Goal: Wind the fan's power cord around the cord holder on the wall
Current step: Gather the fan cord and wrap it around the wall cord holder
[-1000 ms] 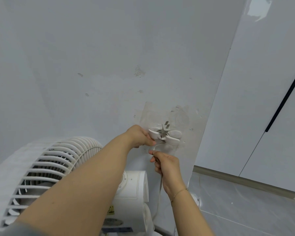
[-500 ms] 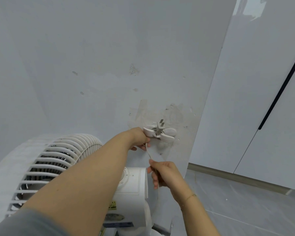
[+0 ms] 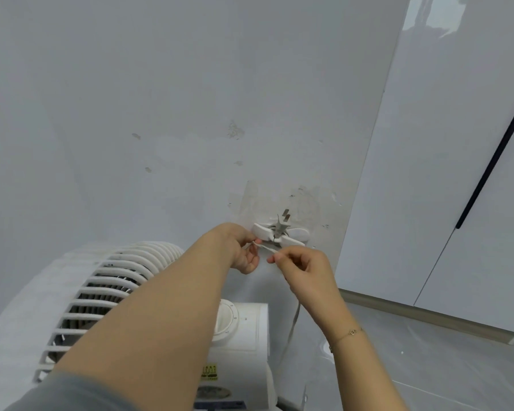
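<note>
A white cord holder [image 3: 279,234] with spread wings and a grey centre piece is stuck on the grey wall [image 3: 190,99]. My left hand [image 3: 239,249] pinches the thin white power cord [image 3: 263,247] just left of and below the holder. My right hand [image 3: 304,269] pinches the same cord a short way to the right, right under the holder. Between the two hands the cord runs taut. From my right hand the cord [image 3: 293,324] hangs down toward the floor. The white fan [image 3: 125,292] stands below my left forearm.
The fan's white motor housing [image 3: 244,330] sits under my hands, against the wall. Glossy white cabinet doors [image 3: 442,173] with a dark handle strip fill the right side. A grey tiled floor [image 3: 442,366] lies at lower right.
My right hand has come up from below and to the right, ending just under the holder, carrying the cord with it. My left hand stayed beside the holder, still holding the cord.
</note>
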Tool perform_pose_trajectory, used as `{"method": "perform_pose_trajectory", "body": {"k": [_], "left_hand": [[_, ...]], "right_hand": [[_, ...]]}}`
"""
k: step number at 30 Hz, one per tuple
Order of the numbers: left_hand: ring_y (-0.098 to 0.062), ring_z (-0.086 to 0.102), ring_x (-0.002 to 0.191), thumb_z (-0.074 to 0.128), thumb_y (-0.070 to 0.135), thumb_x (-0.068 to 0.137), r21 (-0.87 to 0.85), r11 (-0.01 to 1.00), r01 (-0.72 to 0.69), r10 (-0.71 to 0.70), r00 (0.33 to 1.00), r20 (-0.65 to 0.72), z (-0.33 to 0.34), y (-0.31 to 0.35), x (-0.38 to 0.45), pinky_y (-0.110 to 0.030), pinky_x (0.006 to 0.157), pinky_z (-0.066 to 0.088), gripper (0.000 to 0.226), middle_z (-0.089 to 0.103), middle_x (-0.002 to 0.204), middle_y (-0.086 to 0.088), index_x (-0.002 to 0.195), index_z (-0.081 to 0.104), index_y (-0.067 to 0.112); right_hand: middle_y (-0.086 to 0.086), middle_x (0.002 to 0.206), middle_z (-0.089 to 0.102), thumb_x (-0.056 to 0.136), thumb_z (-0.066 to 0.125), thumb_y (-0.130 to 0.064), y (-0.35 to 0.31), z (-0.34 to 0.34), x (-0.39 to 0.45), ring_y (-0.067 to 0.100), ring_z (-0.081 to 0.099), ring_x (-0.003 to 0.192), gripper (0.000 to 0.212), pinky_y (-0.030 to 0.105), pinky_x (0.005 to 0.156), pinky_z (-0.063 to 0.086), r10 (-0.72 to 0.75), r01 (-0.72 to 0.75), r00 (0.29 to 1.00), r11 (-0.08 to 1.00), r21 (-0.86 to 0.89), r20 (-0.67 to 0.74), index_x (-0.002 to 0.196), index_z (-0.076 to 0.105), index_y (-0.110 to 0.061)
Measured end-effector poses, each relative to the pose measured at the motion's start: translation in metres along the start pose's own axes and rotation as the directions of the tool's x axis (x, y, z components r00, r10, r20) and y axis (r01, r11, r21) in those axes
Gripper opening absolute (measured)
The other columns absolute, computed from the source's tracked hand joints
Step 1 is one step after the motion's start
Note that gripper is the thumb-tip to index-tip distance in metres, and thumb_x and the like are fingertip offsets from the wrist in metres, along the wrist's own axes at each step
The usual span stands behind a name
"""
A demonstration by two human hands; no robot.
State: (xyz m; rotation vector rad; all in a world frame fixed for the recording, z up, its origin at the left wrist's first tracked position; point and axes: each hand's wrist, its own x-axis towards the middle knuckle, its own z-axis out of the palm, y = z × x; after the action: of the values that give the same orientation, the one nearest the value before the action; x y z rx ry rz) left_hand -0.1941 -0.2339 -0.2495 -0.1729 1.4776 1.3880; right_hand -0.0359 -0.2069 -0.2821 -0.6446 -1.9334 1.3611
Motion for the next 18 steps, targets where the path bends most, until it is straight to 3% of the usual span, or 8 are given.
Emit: {"method": "perform_pose_trajectory", "body": {"k": [4, 6, 8, 13, 18], "left_hand": [[-0.010, 0.045, 0.053, 0.039, 0.005, 0.095, -0.121, 0.991, -0.050, 0.043, 0.997, -0.061, 0.008, 0.000, 0.004, -0.027, 0.062, 0.038, 0.026, 0.049, 0.062, -0.001, 0.070, 0.046, 0.005], [-0.010, 0.048, 0.057, 0.036, 0.001, 0.093, -0.173, 0.981, -0.091, 0.081, 0.994, -0.068, 0.008, -0.002, -0.002, -0.027, 0.077, 0.041, 0.024, 0.051, 0.068, -0.003, 0.071, 0.045, 0.005], [-0.012, 0.052, 0.061, 0.038, -0.004, 0.087, -0.185, 0.974, -0.128, 0.122, 0.992, -0.041, 0.005, -0.005, -0.011, -0.029, 0.088, 0.041, 0.017, 0.054, 0.074, -0.006, 0.075, 0.047, 0.004], [-0.009, 0.054, 0.069, 0.058, 0.005, 0.085, -0.004, 0.978, -0.207, 0.206, 0.973, 0.105, -0.011, -0.006, -0.019, -0.024, 0.079, 0.045, 0.006, 0.058, 0.081, -0.004, 0.085, 0.058, 0.011], [-0.007, 0.047, 0.062, 0.061, 0.013, 0.088, 0.193, 0.930, -0.312, 0.306, 0.950, 0.060, -0.010, -0.004, -0.011, -0.018, 0.066, 0.044, 0.003, 0.056, 0.075, 0.000, 0.085, 0.062, 0.013]], "right_hand": [[-0.013, 0.054, 0.055, 0.093, 0.053, -0.011, -0.007, 0.009, 0.010, 0.001, 0.042, 0.047, 0.023, 0.009, 0.048, 0.032, -0.062, 0.061, 0.998, 0.998, -0.030, -0.034, 0.084, 0.074, -0.014], [-0.008, 0.066, 0.065, 0.094, 0.054, -0.011, -0.008, 0.012, 0.017, 0.003, 0.053, 0.057, 0.022, 0.011, 0.053, 0.040, -0.127, 0.118, 0.986, 0.990, -0.080, -0.108, 0.086, 0.074, -0.012], [0.003, 0.073, 0.070, 0.093, 0.055, -0.012, -0.007, 0.015, 0.023, 0.011, 0.057, 0.066, 0.021, 0.023, 0.062, 0.046, -0.192, 0.168, 0.969, 0.973, -0.156, -0.158, 0.082, 0.074, -0.010], [0.001, 0.066, 0.067, 0.093, 0.057, -0.017, -0.001, 0.025, 0.030, 0.015, 0.057, 0.062, 0.021, 0.035, 0.062, 0.048, -0.271, 0.210, 0.936, 0.942, -0.264, -0.223, 0.080, 0.073, -0.012], [-0.005, 0.060, 0.061, 0.093, 0.057, -0.022, 0.000, 0.030, 0.027, 0.012, 0.054, 0.057, 0.021, 0.032, 0.058, 0.048, -0.264, 0.204, 0.930, 0.949, -0.240, -0.254, 0.079, 0.072, -0.020]]}}
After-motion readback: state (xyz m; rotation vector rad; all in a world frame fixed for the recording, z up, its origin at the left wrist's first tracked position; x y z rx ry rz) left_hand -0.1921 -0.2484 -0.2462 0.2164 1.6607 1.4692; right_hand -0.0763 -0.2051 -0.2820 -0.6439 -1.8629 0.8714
